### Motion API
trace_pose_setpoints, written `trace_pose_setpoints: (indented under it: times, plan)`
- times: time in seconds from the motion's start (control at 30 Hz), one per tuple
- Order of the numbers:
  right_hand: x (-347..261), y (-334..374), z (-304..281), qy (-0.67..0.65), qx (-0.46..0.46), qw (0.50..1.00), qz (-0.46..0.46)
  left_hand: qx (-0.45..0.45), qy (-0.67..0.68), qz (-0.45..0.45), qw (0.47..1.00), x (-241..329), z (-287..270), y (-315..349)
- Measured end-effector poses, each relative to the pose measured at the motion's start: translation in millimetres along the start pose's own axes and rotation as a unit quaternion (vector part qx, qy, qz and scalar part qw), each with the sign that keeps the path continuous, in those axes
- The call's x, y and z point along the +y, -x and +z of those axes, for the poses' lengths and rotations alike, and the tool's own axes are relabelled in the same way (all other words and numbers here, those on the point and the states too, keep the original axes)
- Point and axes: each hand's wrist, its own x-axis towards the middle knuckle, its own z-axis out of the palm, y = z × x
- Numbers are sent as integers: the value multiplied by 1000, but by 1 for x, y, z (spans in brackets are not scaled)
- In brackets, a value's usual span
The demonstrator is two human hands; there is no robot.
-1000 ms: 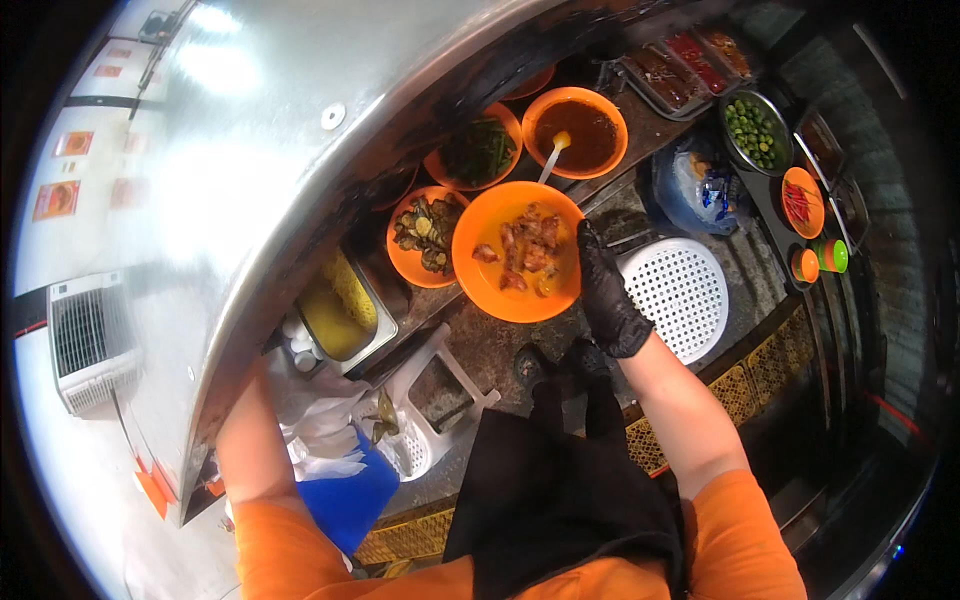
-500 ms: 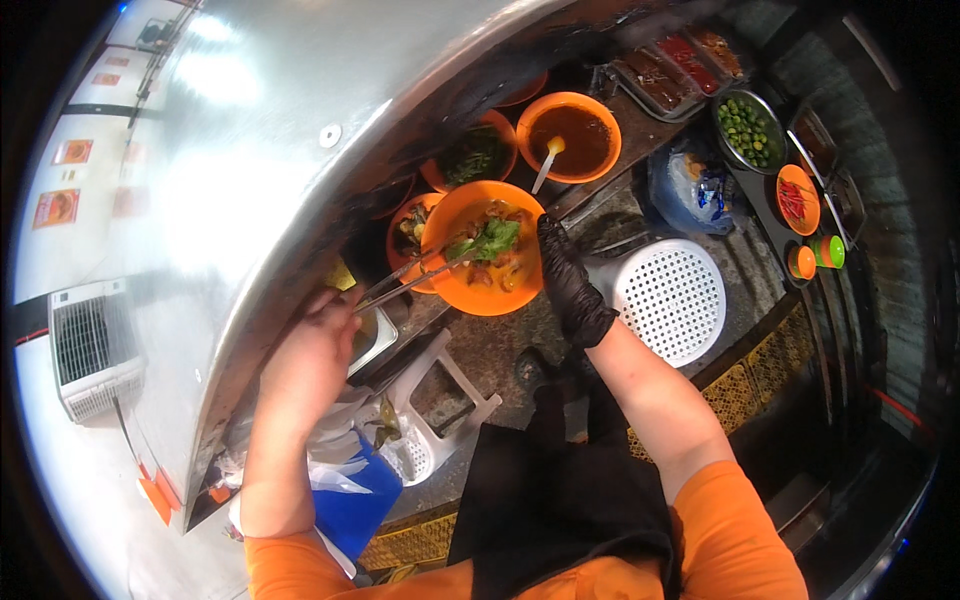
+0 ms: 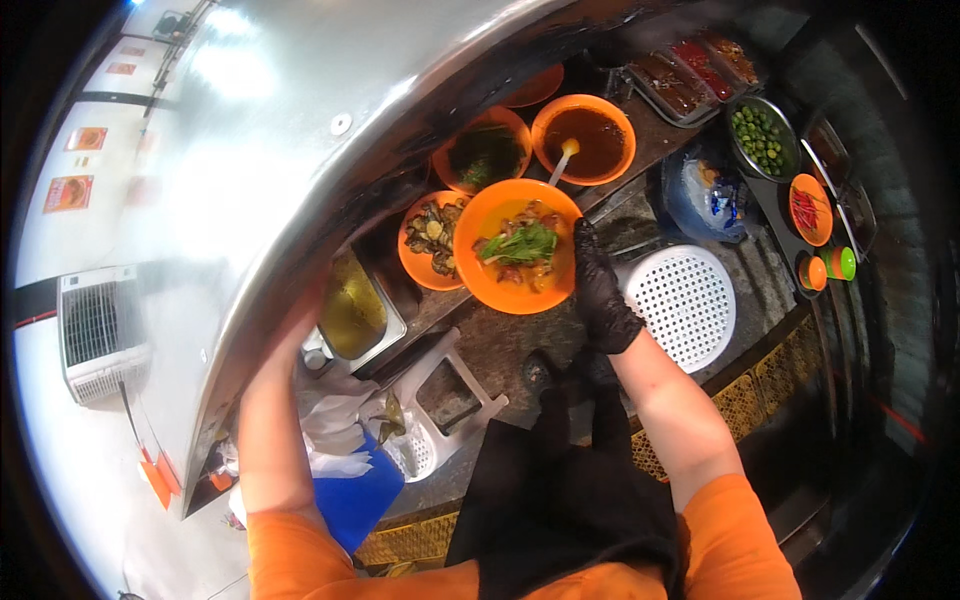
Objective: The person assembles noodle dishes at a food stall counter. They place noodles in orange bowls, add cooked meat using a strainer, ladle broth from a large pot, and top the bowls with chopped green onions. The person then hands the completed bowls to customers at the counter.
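My right hand (image 3: pixel 604 300), in a black glove, grips the right rim of an orange bowl (image 3: pixel 470 262). In that bowl are a yellowish broth, brown pieces and chopped green leaves (image 3: pixel 520 244) on top. My left hand (image 3: pixel 298 325) is bare and reaches up beside a metal tray of yellowish liquid (image 3: pixel 352 305). The edge of the steel hood hides most of its fingers, so what it holds does not show. Just left of the held bowl sits an orange bowl of dark brown-and-pale pieces (image 3: pixel 432 236).
Farther back stand a bowl of dark greens (image 3: pixel 486 152) and a bowl of brown sauce with a spoon (image 3: pixel 583 142). A round white stool (image 3: pixel 684 305) is at right, another white stool (image 3: pixel 468 375) below. The steel hood (image 3: pixel 260 170) curves overhead at left.
My left hand has drawn back from the bowl, up under the hood, and the long metal utensil it held is out of sight. The held bowl sits slightly farther right in the picture.
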Motion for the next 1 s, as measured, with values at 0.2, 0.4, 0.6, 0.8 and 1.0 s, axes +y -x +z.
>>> trace_pose_setpoints:
  times: [0.2, 0.4, 0.6, 0.8, 1.0]
  plan:
    - [-3, 5, -10, -24, 24, 999, 19, -21, -109, -70, 991, -83, 59, -84]
    - [-10, 18, -17, -39, 49, 997, 41, -33, -224, -130, 965, -41, 76, -117]
    - [4, 13, -24, -87, 35, 995, 32, -54, -272, -47, 960, -25, 84, -141]
    - [5, 13, -23, -42, 53, 997, 36, -66, -266, -105, 956, -37, 98, -148]
    - [-1, 10, -16, -29, 55, 997, 42, -22, -220, -114, 968, -63, 88, -132]
